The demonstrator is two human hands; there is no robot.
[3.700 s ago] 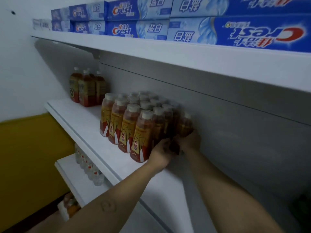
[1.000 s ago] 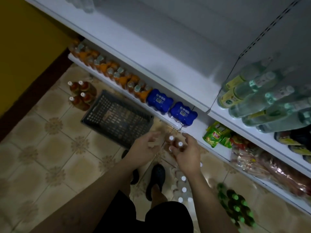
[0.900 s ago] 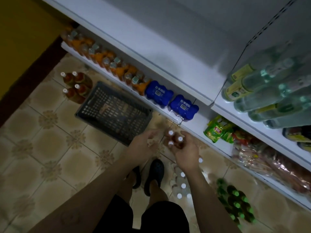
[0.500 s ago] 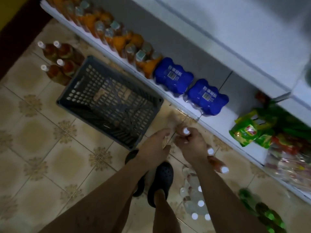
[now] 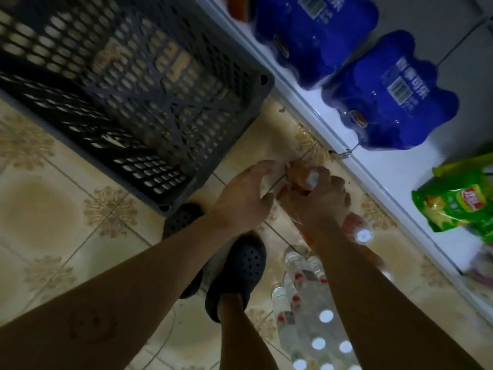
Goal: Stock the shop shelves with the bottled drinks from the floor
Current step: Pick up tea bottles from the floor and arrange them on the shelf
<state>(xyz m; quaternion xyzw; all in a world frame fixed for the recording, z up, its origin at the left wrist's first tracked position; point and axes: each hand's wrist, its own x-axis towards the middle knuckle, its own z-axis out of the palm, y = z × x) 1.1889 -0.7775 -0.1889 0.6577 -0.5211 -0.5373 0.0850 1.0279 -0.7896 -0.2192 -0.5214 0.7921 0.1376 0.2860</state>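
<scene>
Several amber tea bottles (image 5: 358, 231) with white caps stand on the tiled floor by the bottom shelf. My right hand (image 5: 314, 204) reaches down among them, its fingers curled round the neck of one tea bottle (image 5: 306, 180) just under the cap. My left hand (image 5: 240, 201) hovers right beside it with fingers spread and loosely bent, holding nothing. Part of the bottle group is hidden under my right hand and forearm. A shrink-wrapped pack of clear water bottles (image 5: 309, 324) lies on the floor below my right arm.
A dark grey perforated basket (image 5: 234, 84) sits on the floor at upper left. The white bottom shelf (image 5: 378, 172) runs diagonally on the right, carrying two blue wrapped packs (image 5: 392, 94) and a green snack bag (image 5: 453, 201). My feet in black clogs (image 5: 237, 273) stand below my hands.
I have bent from the upper shelf down to the floor. Both hands dropped onto the tea bottles, and my right hand now grips one by its neck.
</scene>
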